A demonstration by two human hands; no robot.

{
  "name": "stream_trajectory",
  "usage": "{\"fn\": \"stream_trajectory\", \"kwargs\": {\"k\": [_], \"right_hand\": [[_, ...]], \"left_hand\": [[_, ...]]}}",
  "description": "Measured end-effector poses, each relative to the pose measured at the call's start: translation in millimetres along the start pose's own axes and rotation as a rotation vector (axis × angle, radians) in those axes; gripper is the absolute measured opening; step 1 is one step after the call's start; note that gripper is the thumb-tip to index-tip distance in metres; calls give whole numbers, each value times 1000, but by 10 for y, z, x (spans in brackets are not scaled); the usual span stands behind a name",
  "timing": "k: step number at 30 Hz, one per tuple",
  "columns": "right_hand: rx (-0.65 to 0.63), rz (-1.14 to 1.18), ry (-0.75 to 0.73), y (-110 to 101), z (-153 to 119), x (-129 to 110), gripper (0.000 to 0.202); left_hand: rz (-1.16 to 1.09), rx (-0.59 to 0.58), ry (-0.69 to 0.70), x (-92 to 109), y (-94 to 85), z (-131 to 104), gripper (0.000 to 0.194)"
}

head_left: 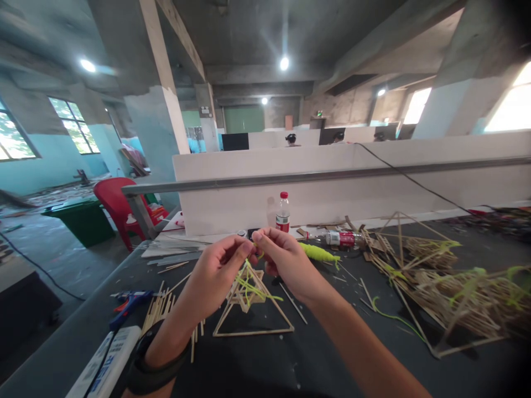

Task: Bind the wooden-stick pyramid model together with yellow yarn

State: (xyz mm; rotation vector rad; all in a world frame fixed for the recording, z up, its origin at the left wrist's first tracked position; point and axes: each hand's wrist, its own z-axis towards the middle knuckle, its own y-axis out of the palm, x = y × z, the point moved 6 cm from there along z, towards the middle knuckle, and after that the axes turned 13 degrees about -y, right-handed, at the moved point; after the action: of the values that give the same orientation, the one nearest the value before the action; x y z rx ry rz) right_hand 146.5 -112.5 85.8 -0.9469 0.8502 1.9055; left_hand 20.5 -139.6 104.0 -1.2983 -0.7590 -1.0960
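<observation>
My left hand (226, 265) and my right hand (286, 260) are raised close together over the table, thumbs and fingers pinched on a yellow-green string (258, 253). Right below them stands a pyramid-like frame of thin wooden sticks (254, 334), with more of the yellow-green string draped over its upper part. The frame's top reaches up to just under my fingertips. A dark band is on my left wrist.
A blue glue gun (130, 307) and loose sticks (160, 310) lie left. Behind my hands are an upright bottle (282, 214), a lying bottle (342, 238) and a yellow-green bundle (318, 253). Stick structures (456, 309) fill the right side. A white partition (249, 204) stands behind.
</observation>
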Motion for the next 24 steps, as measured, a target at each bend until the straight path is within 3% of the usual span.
{"fn": "stream_trajectory", "kwargs": {"k": [6,16,24], "right_hand": [[65,65,33,2,-5,29,31],[88,135,28,31,-6,106,27],[92,180,44,40,13,105,29]], "left_hand": [[-4,41,-35,-9,-5,-3,27],[-32,0,-75,18,-11,-55,18],[108,27,52,117,36,-133,13]]}}
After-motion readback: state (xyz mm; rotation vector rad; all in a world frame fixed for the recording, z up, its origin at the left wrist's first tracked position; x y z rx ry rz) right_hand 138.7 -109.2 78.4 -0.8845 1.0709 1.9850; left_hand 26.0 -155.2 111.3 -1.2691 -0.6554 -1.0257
